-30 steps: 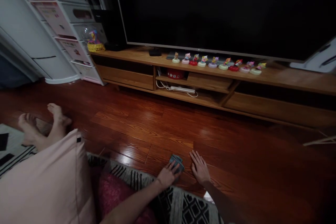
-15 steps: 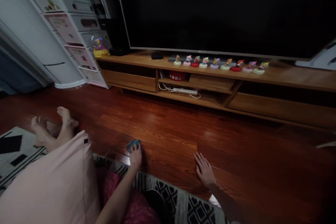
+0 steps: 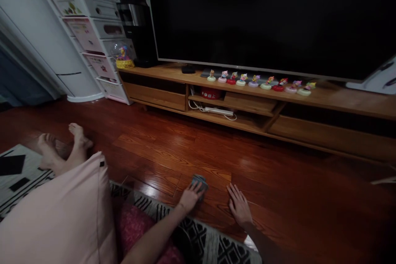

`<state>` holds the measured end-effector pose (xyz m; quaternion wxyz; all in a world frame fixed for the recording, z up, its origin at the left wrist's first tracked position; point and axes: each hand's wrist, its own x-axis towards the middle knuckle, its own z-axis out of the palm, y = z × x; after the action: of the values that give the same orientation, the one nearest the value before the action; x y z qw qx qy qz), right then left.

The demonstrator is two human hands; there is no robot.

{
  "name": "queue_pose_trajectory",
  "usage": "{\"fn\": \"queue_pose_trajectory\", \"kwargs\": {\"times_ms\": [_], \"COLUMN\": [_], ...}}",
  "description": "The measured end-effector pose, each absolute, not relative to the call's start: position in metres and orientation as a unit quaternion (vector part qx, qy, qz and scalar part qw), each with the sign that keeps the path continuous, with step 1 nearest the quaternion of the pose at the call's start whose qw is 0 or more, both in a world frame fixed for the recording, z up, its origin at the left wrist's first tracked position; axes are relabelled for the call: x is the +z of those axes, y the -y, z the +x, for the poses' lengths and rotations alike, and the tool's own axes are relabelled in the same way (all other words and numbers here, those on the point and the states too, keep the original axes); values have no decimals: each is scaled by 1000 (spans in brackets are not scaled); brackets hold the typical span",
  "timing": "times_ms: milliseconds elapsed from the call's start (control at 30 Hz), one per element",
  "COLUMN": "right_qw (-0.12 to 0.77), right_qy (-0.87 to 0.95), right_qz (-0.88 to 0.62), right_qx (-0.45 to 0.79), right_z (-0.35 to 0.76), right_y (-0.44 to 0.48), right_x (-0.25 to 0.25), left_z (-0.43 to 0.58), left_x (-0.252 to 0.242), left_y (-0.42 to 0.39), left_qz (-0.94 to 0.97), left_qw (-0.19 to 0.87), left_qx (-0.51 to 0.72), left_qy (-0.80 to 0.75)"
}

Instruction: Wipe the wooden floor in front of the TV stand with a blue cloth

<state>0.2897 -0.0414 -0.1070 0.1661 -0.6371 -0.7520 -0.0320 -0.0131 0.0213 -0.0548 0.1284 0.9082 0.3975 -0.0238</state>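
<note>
A folded blue-grey cloth (image 3: 199, 179) lies on the reddish wooden floor (image 3: 148, 144). My left hand (image 3: 189, 198) presses down on it, fingers over its top, part of the cloth hidden beneath them. To the right, my right hand (image 3: 240, 207) rests flat on the bare boards with its fingers stretched out, holding nothing. A short stretch of floor separates the two hands.
A low wooden TV stand (image 3: 244, 107) runs across the far side, bearing a row of small figurines (image 3: 254, 81) and a large television (image 3: 260, 20). A patterned rug (image 3: 213, 245) and pink cushion (image 3: 62, 210) lie nearer. Bare feet (image 3: 78, 136) stretch out left.
My left hand has slid the cloth to the right and slightly nearer me across the floor, closer to my right hand. My right hand stays in about the same place.
</note>
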Motion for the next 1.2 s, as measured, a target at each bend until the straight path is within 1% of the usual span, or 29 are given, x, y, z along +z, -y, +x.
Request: {"fn": "queue_pose_trajectory", "kwargs": {"times_ms": [167,233,300,367,433,533,633,733,833,1033,1200], "right_qw": [167,168,168,167,165,160,156,158,162,150,144], "right_qy": [750,752,753,754,754,754,757,757,755,757,760], "right_qz": [-639,-637,-636,-635,-636,-636,-634,-634,-635,-636,-634], "right_qx": [-25,-26,-28,-29,-29,-25,-22,-21,-14,-3,5], "right_z": [290,289,289,289,288,288,288,288,288,289,289], "right_y": [41,41,41,42,42,43,44,45,46,49,51], "right_x": [-106,-105,-104,-103,-102,-100,-99,-98,-98,-100,-97], "left_z": [-108,-131,-134,-114,-79,-21,16,18,-13,-140,-249], "left_x": [-24,-21,-22,-25,-32,-49,-65,-69,-59,-31,-33], "left_y": [-64,-67,-63,-54,-40,-11,14,14,-16,-88,-96], "left_qz": [737,686,673,700,764,879,944,954,925,748,587], "left_qw": [98,88,84,86,94,123,138,137,144,140,106], "left_qx": [-57,-64,-79,-95,-98,-75,-26,3,0,-7,9], "left_qy": [-667,-719,-730,-702,-631,-454,-299,-267,-351,-648,-802]}}
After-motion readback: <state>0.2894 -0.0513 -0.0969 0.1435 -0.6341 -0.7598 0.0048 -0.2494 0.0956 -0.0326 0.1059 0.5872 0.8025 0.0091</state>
